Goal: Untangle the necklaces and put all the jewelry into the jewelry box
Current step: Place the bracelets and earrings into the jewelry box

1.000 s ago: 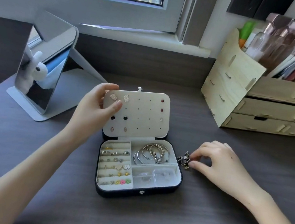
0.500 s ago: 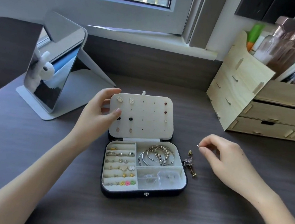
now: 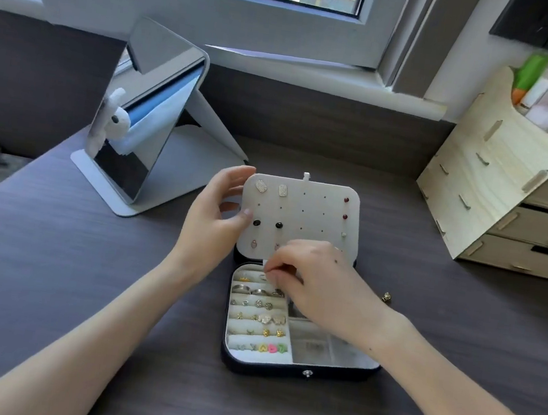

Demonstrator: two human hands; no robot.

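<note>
An open jewelry box (image 3: pixel 280 368), partly filled, sits on a dark surface (image 3: pixel 83 287).

At far left a tilted mirror (image 3: pixel 144 129) stands on the surface. The left hand (image 3: pixel 212 220) grips the left edge of the box's raised lid (image 3: pixel 312 219), thumb on the studded inner panel and fingers behind it. In the box's left compartment lie rows of rings and earrings (image 3: pixel 253 308). The right hand (image 3: pixel 322 282) hovers over the back of the box, fingertips pinched together just above the top row; whether they hold anything cannot be told. A small gold piece (image 3: pixel 386 296) lies just right of the box, and a wooden organizer (image 3: pixel 482 184) stands far right.
</note>
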